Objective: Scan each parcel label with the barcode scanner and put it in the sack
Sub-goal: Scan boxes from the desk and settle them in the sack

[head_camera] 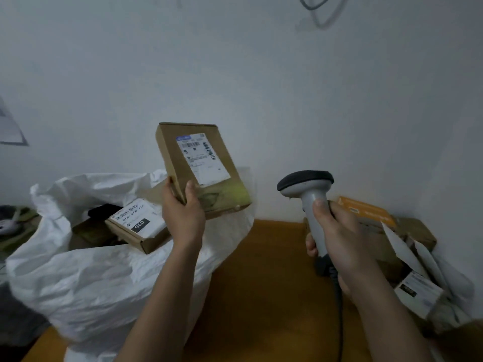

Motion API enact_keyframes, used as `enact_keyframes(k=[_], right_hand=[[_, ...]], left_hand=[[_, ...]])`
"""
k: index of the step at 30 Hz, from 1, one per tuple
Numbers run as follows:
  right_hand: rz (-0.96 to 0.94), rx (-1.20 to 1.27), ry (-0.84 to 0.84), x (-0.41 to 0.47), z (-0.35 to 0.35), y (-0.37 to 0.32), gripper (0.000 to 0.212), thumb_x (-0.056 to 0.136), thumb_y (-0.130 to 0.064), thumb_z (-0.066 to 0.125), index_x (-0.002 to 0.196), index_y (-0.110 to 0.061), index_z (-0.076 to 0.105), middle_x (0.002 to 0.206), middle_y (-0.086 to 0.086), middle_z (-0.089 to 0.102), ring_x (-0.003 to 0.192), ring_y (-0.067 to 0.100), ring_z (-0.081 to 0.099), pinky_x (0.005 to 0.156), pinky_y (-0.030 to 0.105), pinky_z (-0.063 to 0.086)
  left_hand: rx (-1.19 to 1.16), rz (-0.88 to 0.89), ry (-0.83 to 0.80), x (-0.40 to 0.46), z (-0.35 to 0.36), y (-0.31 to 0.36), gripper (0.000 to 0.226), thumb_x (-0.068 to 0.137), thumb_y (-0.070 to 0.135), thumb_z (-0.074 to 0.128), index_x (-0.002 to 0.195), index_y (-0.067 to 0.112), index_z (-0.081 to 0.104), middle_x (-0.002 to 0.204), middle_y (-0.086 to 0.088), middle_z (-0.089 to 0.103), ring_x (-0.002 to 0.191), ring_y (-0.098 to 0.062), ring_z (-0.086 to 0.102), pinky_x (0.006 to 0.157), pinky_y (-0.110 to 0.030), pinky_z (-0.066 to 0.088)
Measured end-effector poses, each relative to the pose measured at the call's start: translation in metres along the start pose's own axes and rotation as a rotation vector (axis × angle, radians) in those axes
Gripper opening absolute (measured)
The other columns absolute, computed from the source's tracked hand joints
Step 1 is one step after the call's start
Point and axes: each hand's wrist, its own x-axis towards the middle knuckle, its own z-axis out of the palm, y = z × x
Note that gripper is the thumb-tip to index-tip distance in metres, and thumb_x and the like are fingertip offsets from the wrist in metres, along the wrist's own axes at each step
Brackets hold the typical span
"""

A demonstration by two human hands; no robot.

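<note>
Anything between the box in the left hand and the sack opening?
Nothing visible. The left hand holds the box above the sack's open mouth; a labelled parcel already lies inside, with room beside it.

So the surface (pixel 264 278) is a warm orange-brown wooden top pushed up against a pale wall. Over at 9 o'clock a big white woven sack (pixel 86 278) sits on it with its mouth gaping open, and its bulging side hangs over the surface's near-left edge. Over at 3 o'clock there's a messy heap of parcels (pixel 407 259) shoved against the wall: brown cardboard boxes, one with an orange label on top, plus some white mailers and a small white-labelled box slumped toward 4 o'clock. The middle strip between the sack and the heap is bare wood. A dark cable (pixel 339 317) trails down toward 6 o'clock; can't tell if it actually touches the wood.
</note>
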Motion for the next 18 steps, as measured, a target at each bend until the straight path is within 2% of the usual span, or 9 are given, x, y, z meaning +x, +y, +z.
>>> enact_keyframes(k=[3,5,6,7,9,11,14,18], right_hand=[[0.017,-0.005,-0.042,0.002,0.014,0.004,0.028,0.100,-0.043,0.041,0.104,-0.022,0.059,0.055,0.000,0.054,0.053,0.016,0.053,0.052,0.030,0.043],[0.030,-0.013,-0.070,0.003,0.025,0.008,0.027,0.101,-0.043,0.041,0.105,-0.023,0.059,0.053,0.000,0.054,0.051,0.014,0.053,0.051,0.028,0.042],[0.034,-0.009,-0.082,0.003,0.030,0.009,0.027,0.101,-0.043,0.041,0.106,-0.023,0.059,0.052,-0.001,0.054,0.051,0.014,0.053,0.051,0.028,0.042],[0.035,-0.004,-0.092,0.003,0.034,0.011,0.027,0.101,-0.042,0.042,0.106,-0.022,0.059,0.050,-0.002,0.054,0.051,0.014,0.053,0.051,0.029,0.043],[0.043,-0.002,-0.106,0.002,0.042,0.014,0.026,0.101,-0.041,0.042,0.104,-0.021,0.059,0.049,-0.003,0.054,0.050,0.015,0.053,0.051,0.031,0.043],[0.052,-0.007,-0.112,0.001,0.047,0.015,0.026,0.101,-0.041,0.043,0.101,-0.022,0.060,0.050,-0.001,0.055,0.050,0.016,0.053,0.050,0.031,0.043],[0.063,-0.009,-0.115,0.001,0.050,0.018,0.026,0.101,-0.041,0.042,0.100,-0.022,0.060,0.050,0.000,0.054,0.049,0.017,0.052,0.049,0.031,0.042],[0.079,-0.012,-0.091,0.003,0.044,0.022,0.026,0.101,-0.040,0.042,0.102,-0.021,0.060,0.050,0.001,0.053,0.050,0.016,0.052,0.049,0.029,0.041]], left_hand=[[0.139,-0.076,0.150,0.016,-0.024,0.001,0.055,0.100,0.034,0.050,0.150,0.020,0.030,0.151,-0.012,0.025,0.118,-0.022,0.044,0.105,-0.036,0.038],[0.324,-0.106,0.158,0.019,-0.034,0.000,0.063,0.096,0.039,0.055,0.150,0.023,0.028,0.155,-0.013,0.008,0.131,-0.027,0.030,0.112,-0.040,0.025],[0.450,-0.098,0.112,0.020,-0.038,-0.002,0.067,0.092,0.043,0.060,0.149,0.025,0.031,0.157,-0.013,0.006,0.140,-0.030,0.019,0.116,-0.043,0.017],[0.568,-0.080,0.035,0.020,-0.042,-0.008,0.070,0.087,0.050,0.063,0.147,0.027,0.036,0.157,-0.015,0.008,0.144,-0.032,0.012,0.118,-0.046,0.011],[0.761,-0.033,-0.135,0.021,-0.050,-0.023,0.077,0.078,0.061,0.069,0.143,0.028,0.043,0.156,-0.018,0.013,0.146,-0.036,0.008,0.118,-0.050,0.013],[0.862,0.013,-0.202,0.024,-0.055,-0.037,0.078,0.078,0.058,0.071,0.143,0.026,0.042,0.156,-0.019,0.012,0.146,-0.038,0.006,0.117,-0.052,0.017],[0.900,0.057,-0.147,0.029,-0.056,-0.046,0.069,0.087,0.046,0.066,0.145,0.019,0.040,0.154,-0.021,0.017,0.143,-0.043,0.009,0.115,-0.053,0.020],[0.945,-0.003,-0.043,0.043,-0.055,-0.046,0.056,0.094,0.036,0.059,0.141,0.010,0.041,0.148,-0.026,0.031,0.139,-0.047,0.018,0.116,-0.054,0.018]])
